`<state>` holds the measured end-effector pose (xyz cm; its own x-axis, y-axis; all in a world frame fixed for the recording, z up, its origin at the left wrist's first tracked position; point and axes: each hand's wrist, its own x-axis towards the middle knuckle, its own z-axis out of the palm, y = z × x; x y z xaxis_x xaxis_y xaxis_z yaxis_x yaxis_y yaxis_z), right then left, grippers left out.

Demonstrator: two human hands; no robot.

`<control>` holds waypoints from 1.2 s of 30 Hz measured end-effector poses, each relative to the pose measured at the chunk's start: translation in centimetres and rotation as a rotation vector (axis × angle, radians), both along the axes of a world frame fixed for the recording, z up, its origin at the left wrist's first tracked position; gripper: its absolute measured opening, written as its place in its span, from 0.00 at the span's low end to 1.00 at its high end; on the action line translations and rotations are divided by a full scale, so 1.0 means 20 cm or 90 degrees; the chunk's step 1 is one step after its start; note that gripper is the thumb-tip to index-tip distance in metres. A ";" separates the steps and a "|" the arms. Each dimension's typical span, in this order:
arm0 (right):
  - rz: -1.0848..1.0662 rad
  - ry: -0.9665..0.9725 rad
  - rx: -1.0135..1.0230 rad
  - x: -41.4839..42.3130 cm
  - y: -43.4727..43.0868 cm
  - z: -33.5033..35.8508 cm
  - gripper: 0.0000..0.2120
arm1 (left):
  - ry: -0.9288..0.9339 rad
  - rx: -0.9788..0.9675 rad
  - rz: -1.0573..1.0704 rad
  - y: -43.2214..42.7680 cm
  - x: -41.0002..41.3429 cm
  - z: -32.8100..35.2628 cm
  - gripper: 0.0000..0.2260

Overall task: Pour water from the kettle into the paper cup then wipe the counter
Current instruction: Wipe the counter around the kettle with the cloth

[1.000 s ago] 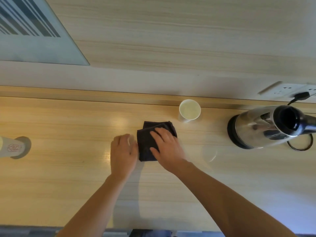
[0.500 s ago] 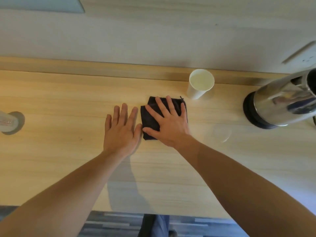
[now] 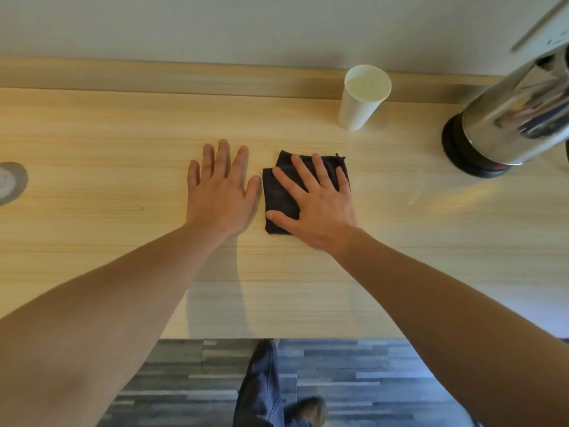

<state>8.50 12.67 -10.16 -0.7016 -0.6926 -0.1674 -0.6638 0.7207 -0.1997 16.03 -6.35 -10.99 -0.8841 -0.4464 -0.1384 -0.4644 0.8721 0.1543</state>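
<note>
Hands have changed little from half a second ago: both lie flat as before, though the left hand (image 3: 220, 192) now sits a bit apart from the cloth (image 3: 278, 195) instead of touching its edge, and more floor (image 3: 354, 380) shows at 6 o'clock. A second ago both hands were curled at the cloth.

The left hand rests palm down on the counter (image 3: 92, 149), fingers spread and straight, holding nothing. At its 3 o'clock, the right hand (image 3: 314, 204) lies open and flat on the folded dark cloth, fingers splayed toward 12, pressing rather than gripping. Both forearms reach in from 6 o'clock.

The cup (image 3: 363, 97) stands upright at 1 o'clock from the cloth, near the back edge, with pale liquid inside. The kettle (image 3: 511, 118) stands on its black base at 3 o'clock from the cup, well apart; its contents cannot be seen.
</note>
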 end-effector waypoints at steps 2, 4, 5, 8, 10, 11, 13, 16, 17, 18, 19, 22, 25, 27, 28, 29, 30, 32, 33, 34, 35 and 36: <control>0.002 -0.008 0.005 0.07 0.04 0.01 0.39 | 0.004 -0.001 -0.003 0.00 0.00 0.00 0.30; 0.004 -0.016 0.014 0.14 0.07 0.01 0.40 | 0.004 0.003 -0.001 0.00 0.01 0.01 0.30; 0.004 -0.019 0.019 0.17 0.09 0.01 0.40 | 0.002 0.008 0.001 0.01 0.01 0.01 0.30; 0.005 -0.024 0.033 0.28 0.14 0.02 0.42 | -0.008 0.018 0.002 0.01 0.01 0.01 0.30; 0.010 -0.030 0.035 0.33 0.17 0.02 0.43 | -0.012 0.022 0.002 0.00 0.01 0.01 0.30; 0.011 -0.031 0.033 0.36 0.19 0.02 0.43 | -0.011 0.022 0.002 0.01 0.01 0.01 0.30; 0.008 -0.026 0.021 0.41 0.21 0.01 0.41 | -0.008 0.018 0.002 0.01 0.01 0.01 0.30; 0.005 -0.029 0.001 0.47 0.25 0.00 0.36 | -0.010 0.013 0.001 0.01 0.01 0.02 0.30; 0.005 -0.034 -0.001 0.49 0.26 0.00 0.34 | -0.009 0.012 0.000 0.01 0.01 0.01 0.30; 0.005 -0.037 -0.003 0.51 0.27 0.00 0.32 | -0.007 0.014 0.001 0.01 0.01 0.01 0.30; 0.007 -0.037 -0.006 0.54 0.28 -0.01 0.31 | -0.004 0.017 0.002 0.01 0.00 0.01 0.30; 0.022 -0.047 -0.015 0.60 0.32 -0.01 0.28 | -0.001 0.018 0.001 0.00 0.01 0.01 0.30; 0.042 -0.065 -0.019 0.67 0.38 0.00 0.27 | -0.010 0.022 -0.005 0.00 0.00 0.01 0.30; 0.054 -0.059 -0.028 0.74 0.44 0.00 0.27 | -0.016 0.026 -0.006 0.00 0.00 0.01 0.30; 0.057 -0.059 -0.041 0.78 0.47 0.01 0.26 | -0.014 0.029 -0.005 0.00 0.01 0.02 0.30; 0.057 -0.063 -0.058 0.81 0.50 0.02 0.25 | -0.007 0.030 -0.005 0.02 0.02 0.03 0.29; 0.053 -0.079 -0.083 0.85 0.53 0.03 0.24 | 0.002 0.027 -0.012 0.05 0.03 0.04 0.28; 0.035 -0.143 -0.155 0.89 0.59 0.07 0.22 | 0.012 0.025 -0.061 0.17 0.05 0.08 0.28; 0.002 -0.211 -0.207 0.90 0.62 0.08 0.21 | 0.009 0.033 -0.100 0.25 0.05 0.10 0.28; -0.056 -0.302 -0.278 0.90 0.65 0.13 0.19 | 0.003 0.045 -0.134 0.33 0.03 0.11 0.28; -0.145 -0.437 -0.356 0.89 0.69 0.18 0.17 | -0.001 0.057 -0.152 0.40 0.01 0.12 0.28; -0.257 -0.597 -0.428 0.87 0.71 0.25 0.15 | -0.001 0.072 -0.149 0.46 -0.02 0.12 0.27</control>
<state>25.88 26.93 -5.17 -0.6859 -0.5965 -0.4169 0.1851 0.4111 -0.8926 15.61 2.86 -8.64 -0.9614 -0.2108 -0.1768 -0.2518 0.9332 0.2566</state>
